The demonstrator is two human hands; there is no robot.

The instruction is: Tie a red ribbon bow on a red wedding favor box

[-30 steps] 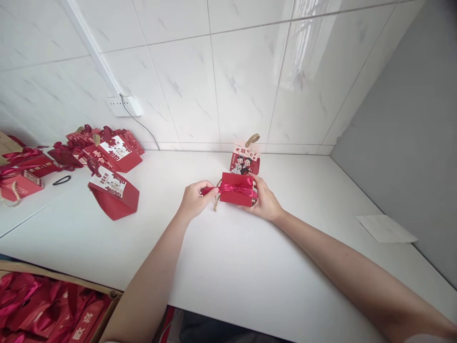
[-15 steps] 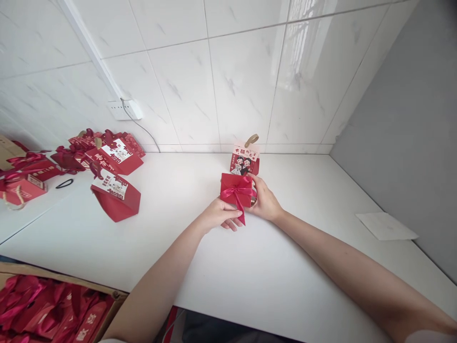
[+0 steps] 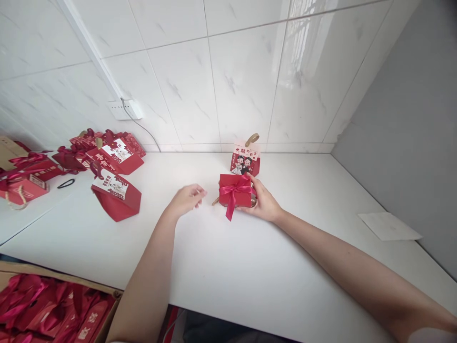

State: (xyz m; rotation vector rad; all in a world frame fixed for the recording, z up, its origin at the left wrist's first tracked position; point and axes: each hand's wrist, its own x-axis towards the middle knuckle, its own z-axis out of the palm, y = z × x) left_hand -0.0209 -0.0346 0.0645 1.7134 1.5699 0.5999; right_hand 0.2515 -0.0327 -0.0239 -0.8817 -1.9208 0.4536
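A small red gift box [image 3: 225, 182] tied with a shiny crimson ribbon bow [image 3: 234, 189] is gripped at its right side by my right hand [image 3: 264, 200]. One ribbon tail hangs down over the box's front, and a bit of tan cord [image 3: 215, 202] pokes out at its left. My left hand [image 3: 186, 199] is off to the left of the box, apart from it, fingers loosely bent and nothing visible in them. Right behind the held box stands another red box [image 3: 244, 162] with a cartoon couple on its card and a tan loop handle.
On the left of the white table [image 3: 221, 267] sit a red box with a white label [image 3: 121, 202] and several similar boxes [image 3: 123, 159]. A black loop [image 3: 66, 183] lies near them. A carton [image 3: 107, 328] of red boxes is at lower left. White paper [image 3: 389, 226] lies at right.
My left hand has let go of the ribbon tail and moved left, away from the box. The tail now hangs further left. My right hand still holds the box in nearly the same place.
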